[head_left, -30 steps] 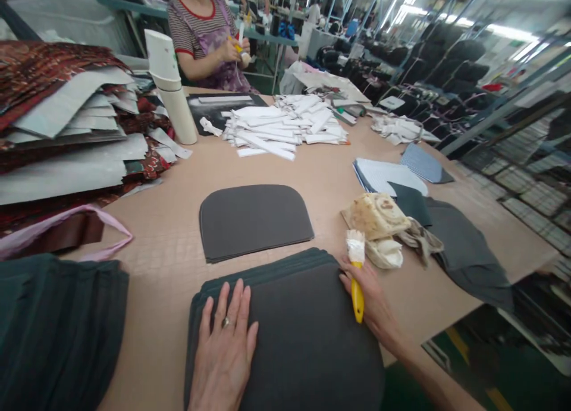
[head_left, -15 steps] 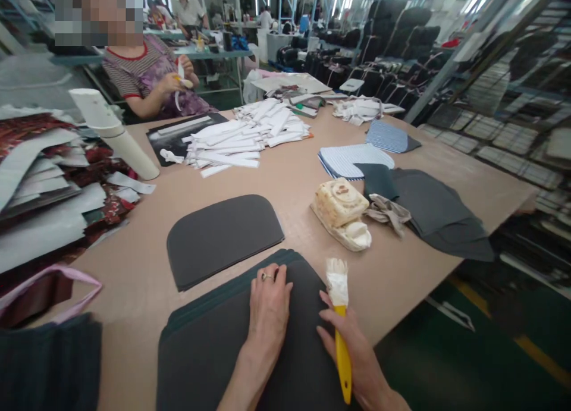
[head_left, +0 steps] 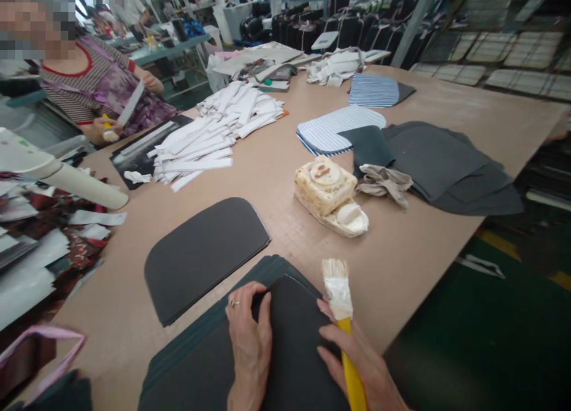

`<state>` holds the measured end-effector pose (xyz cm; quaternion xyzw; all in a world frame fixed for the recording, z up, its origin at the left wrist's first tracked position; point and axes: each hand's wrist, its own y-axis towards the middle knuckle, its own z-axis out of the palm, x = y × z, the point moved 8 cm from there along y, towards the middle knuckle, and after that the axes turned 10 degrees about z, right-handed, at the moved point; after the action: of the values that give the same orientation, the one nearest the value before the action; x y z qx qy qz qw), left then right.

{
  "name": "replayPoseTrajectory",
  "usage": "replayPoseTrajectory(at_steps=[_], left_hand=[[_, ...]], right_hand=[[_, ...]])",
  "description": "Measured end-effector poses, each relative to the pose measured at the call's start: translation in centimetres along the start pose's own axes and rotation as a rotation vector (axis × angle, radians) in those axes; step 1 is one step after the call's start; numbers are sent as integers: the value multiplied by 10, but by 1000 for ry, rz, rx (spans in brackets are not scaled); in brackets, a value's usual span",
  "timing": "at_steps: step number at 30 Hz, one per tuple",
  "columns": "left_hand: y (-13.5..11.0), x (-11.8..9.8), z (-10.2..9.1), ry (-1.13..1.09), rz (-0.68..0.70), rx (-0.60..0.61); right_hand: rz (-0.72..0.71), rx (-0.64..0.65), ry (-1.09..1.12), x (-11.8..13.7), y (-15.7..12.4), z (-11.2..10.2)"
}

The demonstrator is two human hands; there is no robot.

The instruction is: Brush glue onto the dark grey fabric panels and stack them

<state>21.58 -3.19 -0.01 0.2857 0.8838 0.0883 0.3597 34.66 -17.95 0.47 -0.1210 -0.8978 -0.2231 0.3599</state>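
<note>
My left hand (head_left: pixel 250 333) pinches the edge of the top dark grey sheet (head_left: pixel 294 339) between thumb and fingers, and that edge is slightly raised. Beneath it lies a stack of dark green-grey sheets (head_left: pixel 178 354), fanned along its far left side. A paintbrush (head_left: pixel 352 369) with a yellow handle and white-coated bristles is held in my right hand (head_left: pixel 370 363), bristles pointing away from me. Fingers of that hand also rest at the sheet's right edge. Beyond the stack sits a smaller pile of dark rounded pieces (head_left: pixel 207 253).
A stained white container (head_left: pixel 325 185) with white paste at its mouth stands mid-table, beside a crumpled cloth (head_left: pixel 386 185). Dark panels (head_left: pixel 446 161) and striped pieces (head_left: pixel 339 125) lie right; white strips (head_left: pixel 200 143) lie farther left. A co-worker (head_left: pixel 102 84) holds a strip and brush.
My left hand has gone from lying on the stack to pinching and lifting the top sheet's edge. The brush stays in my right hand. The view has turned and tilted down.
</note>
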Motion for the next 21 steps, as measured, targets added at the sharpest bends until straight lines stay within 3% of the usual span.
replayPoseTrajectory(at_steps=[4, 10, 21], left_hand=[[-5, 7, 1, -82, -102, 19], [-13, 24, 5, -163, -307, 6], [-8, 21, 7, -119, -397, 40]], right_hand=[[80, 21, 47, -13, 17, -5], [233, 162, 115, -38, 34, 7], [224, 72, 122, -34, 32, 4]])
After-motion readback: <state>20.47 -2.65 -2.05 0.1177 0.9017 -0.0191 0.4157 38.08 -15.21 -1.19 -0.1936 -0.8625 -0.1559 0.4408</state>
